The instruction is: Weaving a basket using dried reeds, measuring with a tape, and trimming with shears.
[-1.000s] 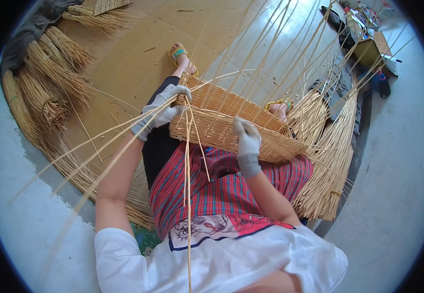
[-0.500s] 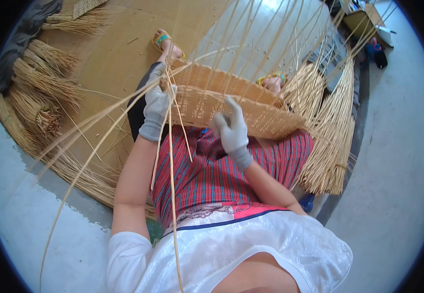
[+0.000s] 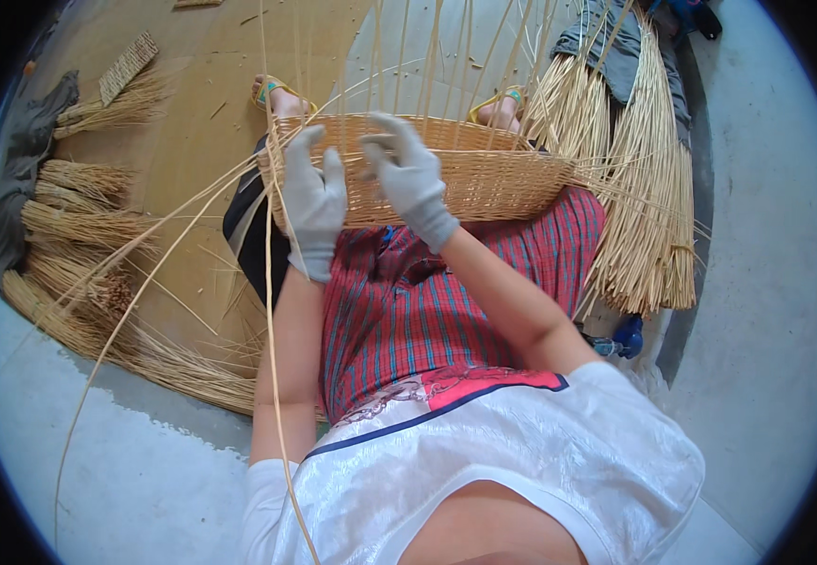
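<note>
A half-woven wicker basket [image 3: 493, 174] rests on my lap, over a red striped skirt. Long upright stakes rise from its rim. My left hand [image 3: 312, 202], in a grey glove, presses against the basket's left end, where long loose cane strands [image 3: 268, 311] run down past my left arm. My right hand [image 3: 410, 177], also gloved, lies on the near wall of the basket close beside the left hand, fingers spread. Whether either hand pinches a strand I cannot tell.
Bundles of cane [image 3: 79, 235] lie on the brown mat [image 3: 187, 122] at my left. A large sheaf of cane [image 3: 639, 198] stands at my right. My sandalled feet [image 3: 276, 94] show beyond the basket. Pale concrete floor [image 3: 766, 311] surrounds the mat.
My view has swung down over the basket. My hands have come closer together on its near wall, the right one moving left toward the left hand.
</note>
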The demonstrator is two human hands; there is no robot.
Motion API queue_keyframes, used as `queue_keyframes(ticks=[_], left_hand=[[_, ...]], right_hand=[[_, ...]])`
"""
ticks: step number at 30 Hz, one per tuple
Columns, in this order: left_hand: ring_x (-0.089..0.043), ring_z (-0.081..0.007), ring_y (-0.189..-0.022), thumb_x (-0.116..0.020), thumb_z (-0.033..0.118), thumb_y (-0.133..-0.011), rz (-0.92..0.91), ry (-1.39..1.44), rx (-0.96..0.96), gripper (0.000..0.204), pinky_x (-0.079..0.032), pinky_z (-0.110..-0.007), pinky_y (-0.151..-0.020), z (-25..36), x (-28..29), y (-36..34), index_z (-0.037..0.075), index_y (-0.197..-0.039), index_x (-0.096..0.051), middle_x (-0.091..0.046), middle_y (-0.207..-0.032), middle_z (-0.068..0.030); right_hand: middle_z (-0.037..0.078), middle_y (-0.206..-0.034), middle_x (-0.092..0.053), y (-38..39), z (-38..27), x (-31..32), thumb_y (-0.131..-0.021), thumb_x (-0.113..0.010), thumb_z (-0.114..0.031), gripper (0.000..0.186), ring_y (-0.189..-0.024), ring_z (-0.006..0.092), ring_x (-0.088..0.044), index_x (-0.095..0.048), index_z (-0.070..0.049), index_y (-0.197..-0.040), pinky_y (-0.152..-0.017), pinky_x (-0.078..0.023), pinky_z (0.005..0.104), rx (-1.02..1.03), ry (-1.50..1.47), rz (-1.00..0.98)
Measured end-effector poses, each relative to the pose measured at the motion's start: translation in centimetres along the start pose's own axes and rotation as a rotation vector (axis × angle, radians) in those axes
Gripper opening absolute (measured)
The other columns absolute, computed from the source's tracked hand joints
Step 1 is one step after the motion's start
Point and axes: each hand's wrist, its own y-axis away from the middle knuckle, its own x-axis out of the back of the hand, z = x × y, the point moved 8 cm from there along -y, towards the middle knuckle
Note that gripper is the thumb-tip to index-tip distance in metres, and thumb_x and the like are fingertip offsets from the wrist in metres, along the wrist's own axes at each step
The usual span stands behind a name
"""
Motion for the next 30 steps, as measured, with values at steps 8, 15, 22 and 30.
queue_keyframes(ticks=[8, 15, 22, 30], left_hand=[[-0.058, -0.0181, -0.042, -0.047, 0.05, -0.103, -0.628, -0.237, 0.614, 0.053, -0.048, -0.035, -0.048, -7.0, -3.8, -2.3, 0.004, -0.098, -0.071, -0.064, -0.062, -0.0094], [-0.061, -0.0157, -0.046, -0.052, 0.043, -0.102, -0.644, -0.209, 0.58, 0.041, -0.047, -0.029, -0.04, -4.9, -4.3, -1.2, 0.007, -0.119, -0.062, -0.069, -0.08, -0.0118], [-0.064, -0.0179, -0.049, -0.06, 0.038, -0.099, -0.607, -0.144, 0.554, 0.034, -0.048, -0.031, -0.039, -5.8, -5.3, -0.4, 0.007, -0.114, -0.06, -0.069, -0.095, -0.0119], [-0.064, -0.0172, -0.048, -0.061, 0.035, -0.099, -0.469, -0.068, 0.684, 0.033, -0.046, -0.029, -0.036, -6.6, -6.1, -0.5, 0.003, -0.107, -0.062, -0.068, -0.083, -0.0093]], right_hand=[[0.01, -0.096, -0.073, 0.2, 5.2, 0.9, -0.09, -0.067, -0.003, 0.042, -0.069, 0.0112, -0.071, -0.059, -0.009, -0.131, -0.057, -0.058, 0.026, -0.488, -0.067, -0.702], [0.007, -0.097, -0.072, 1.9, 2.5, 4.2, -0.093, -0.065, -0.004, 0.035, -0.074, 0.0112, -0.068, -0.062, -0.007, -0.128, -0.063, -0.056, 0.0266, 0.021, -0.039, -0.113], [0.013, -0.128, -0.064, -1.7, 3.3, 5.6, -0.094, -0.065, -0.006, 0.043, -0.093, 0.0128, -0.066, -0.055, -0.003, -0.136, -0.078, -0.054, 0.0266, 0.094, -0.071, 0.194], [0.013, -0.126, -0.062, -3.1, 0.9, 9.2, -0.098, -0.057, -0.016, 0.067, -0.098, 0.0191, -0.068, -0.023, -0.004, -0.154, -0.06, -0.056, 0.0293, 0.465, -0.503, 0.236]])
